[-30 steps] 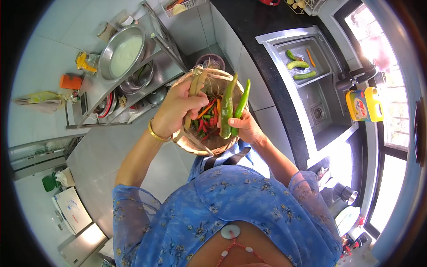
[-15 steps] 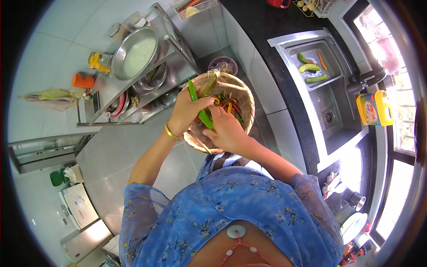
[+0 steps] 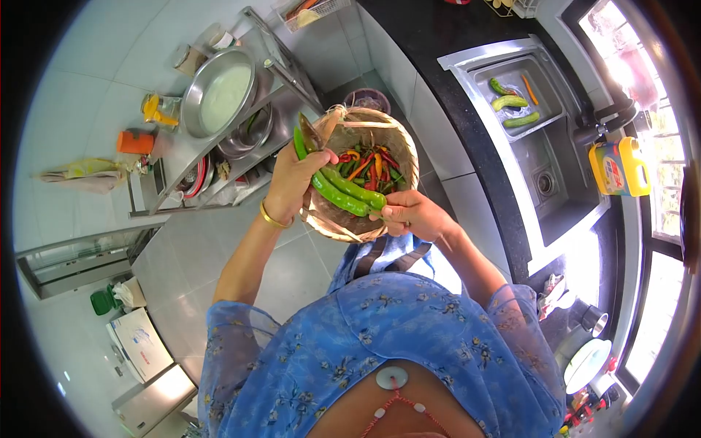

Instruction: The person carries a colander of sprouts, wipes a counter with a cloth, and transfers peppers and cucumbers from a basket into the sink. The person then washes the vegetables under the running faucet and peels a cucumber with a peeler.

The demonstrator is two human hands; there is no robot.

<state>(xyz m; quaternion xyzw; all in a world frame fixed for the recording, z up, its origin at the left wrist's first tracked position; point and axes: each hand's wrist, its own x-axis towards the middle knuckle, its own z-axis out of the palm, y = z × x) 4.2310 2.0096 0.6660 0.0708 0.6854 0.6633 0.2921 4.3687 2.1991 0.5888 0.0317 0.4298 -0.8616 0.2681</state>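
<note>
Green peppers (image 3: 339,195) slant across the basket (image 3: 400,144), gripped by left fingers (image 3: 320,158) and right fingers (image 3: 398,212), short of the counter (image 3: 401,29) edge.

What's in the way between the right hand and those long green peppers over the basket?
Nothing that I can see. The right hand has its fingers at one end of the long green peppers, and the basket is beneath them, not between.

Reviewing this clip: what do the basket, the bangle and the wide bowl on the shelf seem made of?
Basket: probably bamboo or cane, mostly matte, judging by its tan colour and woven-looking wall.
Bangle: likely polished metal, gold-coloured and shiny; solid or plated is unclear.
Wide bowl: probably stainless steel, given its grey, reflective wall.
</note>
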